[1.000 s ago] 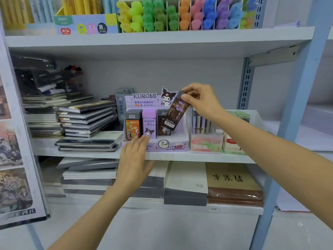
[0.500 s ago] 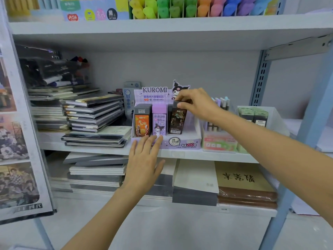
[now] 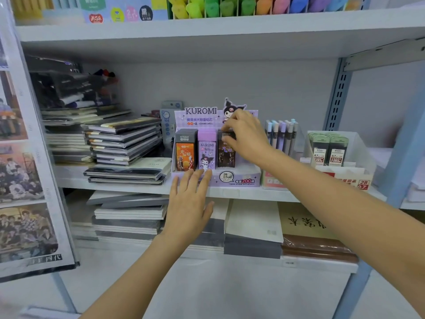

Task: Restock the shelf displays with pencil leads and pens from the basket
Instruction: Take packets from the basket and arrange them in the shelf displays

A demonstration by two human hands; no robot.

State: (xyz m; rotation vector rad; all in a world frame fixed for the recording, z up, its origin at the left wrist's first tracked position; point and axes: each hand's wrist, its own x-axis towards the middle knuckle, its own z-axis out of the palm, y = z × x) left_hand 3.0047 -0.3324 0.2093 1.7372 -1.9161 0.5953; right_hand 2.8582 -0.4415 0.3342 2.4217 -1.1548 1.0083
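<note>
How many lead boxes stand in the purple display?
3: orange box left, purple box middle, dark box right, pinched by the right hand. Others may hide behind.

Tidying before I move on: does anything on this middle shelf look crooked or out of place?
The lead boxes in the Kuromi display stand upright in line, including the dark box the right hand grips. Only the notebook stack left of the display looks untidy: books fanned out, edges unaligned.

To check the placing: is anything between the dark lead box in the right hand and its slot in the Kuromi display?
Nothing visible. The dark lead box stands in the Kuromi display beside the purple box, its top held by the right hand. The left hand touches only the display's front wall, below the boxes.
</note>
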